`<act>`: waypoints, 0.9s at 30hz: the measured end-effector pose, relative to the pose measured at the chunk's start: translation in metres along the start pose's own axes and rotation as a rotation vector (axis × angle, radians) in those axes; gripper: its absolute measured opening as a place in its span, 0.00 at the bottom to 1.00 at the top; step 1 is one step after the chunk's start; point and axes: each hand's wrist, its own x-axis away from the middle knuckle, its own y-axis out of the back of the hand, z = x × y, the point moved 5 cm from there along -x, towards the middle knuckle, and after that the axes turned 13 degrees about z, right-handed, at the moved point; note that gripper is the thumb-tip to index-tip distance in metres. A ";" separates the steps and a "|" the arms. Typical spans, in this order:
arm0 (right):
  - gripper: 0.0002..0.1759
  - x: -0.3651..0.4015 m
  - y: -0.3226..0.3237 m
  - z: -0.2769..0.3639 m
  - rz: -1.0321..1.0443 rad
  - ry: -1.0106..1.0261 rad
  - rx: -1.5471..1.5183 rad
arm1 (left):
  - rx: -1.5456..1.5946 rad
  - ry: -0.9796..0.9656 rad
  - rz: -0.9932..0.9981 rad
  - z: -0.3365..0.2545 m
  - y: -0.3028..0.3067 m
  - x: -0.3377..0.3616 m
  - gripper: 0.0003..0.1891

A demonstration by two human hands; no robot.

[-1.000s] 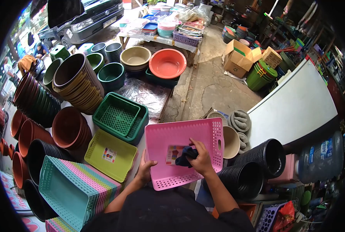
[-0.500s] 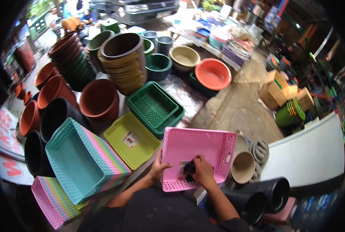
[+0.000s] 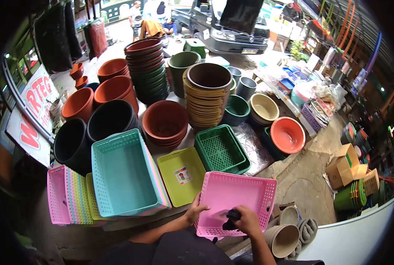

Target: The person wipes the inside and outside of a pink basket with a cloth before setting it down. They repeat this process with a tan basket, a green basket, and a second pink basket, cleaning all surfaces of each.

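A pink plastic basket (image 3: 225,192) with perforated sides is tilted toward me in front of my body. My left hand (image 3: 194,213) grips its left rim, thumb on the inner side. Inside the basket, my right hand (image 3: 247,221) is closed on a bunched black cloth (image 3: 232,218) and holds it against the floor of the basket. Just beyond lie an olive-green tray (image 3: 179,176) with a printed label and nested dark green baskets (image 3: 222,148). To the left, a teal basket (image 3: 124,172) tops a multicoloured stack.
Stacks of terracotta pots (image 3: 165,121), black pots (image 3: 112,119) and brown pots (image 3: 209,79) crowd the table. An orange basin (image 3: 287,134) stands at the table's right. Beige pots (image 3: 283,240) stand low right, near cardboard boxes (image 3: 342,165). People and a parked vehicle (image 3: 236,37) are behind.
My view has swung up and left, so everything appears farther right and lower. The cloth has shifted inside the pink basket, and the label seen beside it before no longer shows.
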 end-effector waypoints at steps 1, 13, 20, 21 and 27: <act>0.16 -0.002 0.012 0.003 -0.029 0.026 -0.140 | -0.051 -0.005 -0.032 0.004 0.009 0.002 0.46; 0.17 -0.202 -0.083 0.007 0.070 -0.059 -0.715 | -0.169 0.168 -0.114 0.103 0.089 0.049 0.47; 0.27 -0.308 -0.216 -0.055 0.337 -0.316 -0.512 | -0.131 0.338 -0.235 0.140 0.113 0.072 0.48; 0.29 -0.313 -0.227 -0.064 0.380 -0.366 -0.449 | -0.110 0.345 -0.255 0.142 0.116 0.078 0.48; 0.32 -0.306 -0.226 -0.068 0.373 -0.364 -0.078 | -0.109 0.402 -0.235 0.140 0.128 0.082 0.46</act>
